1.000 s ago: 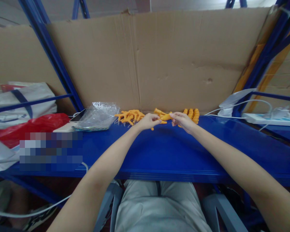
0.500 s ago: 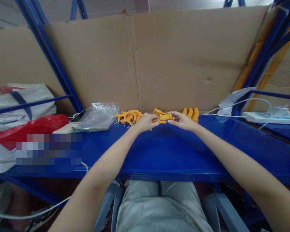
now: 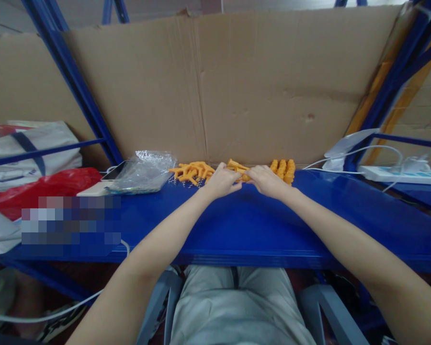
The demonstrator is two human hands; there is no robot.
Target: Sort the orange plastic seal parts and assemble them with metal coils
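Note:
My left hand (image 3: 223,183) and my right hand (image 3: 268,182) are close together at the back of the blue table, fingers curled inward. Between them is a small orange plastic piece (image 3: 244,178), gripped from both sides and largely covered by the fingers. Just behind lie orange tube-like pieces (image 3: 232,164). To the left of my left hand is a heap of branching orange pieces (image 3: 194,171) with small silvery coils or chain links along its front. Several ridged orange pieces (image 3: 283,168) stand in a row beyond my right hand.
A cardboard sheet (image 3: 266,86) rises behind the blue table (image 3: 233,235). Clear plastic bags (image 3: 143,170), a red bag (image 3: 50,184) and a white bag are at left. At right are a white power strip (image 3: 402,175) and cables. Blue posts flank the table.
My right hand opened its fingers a little, then curled them back over the orange piece. The left hand turned palm-down, and both hands now hide more of the piece.

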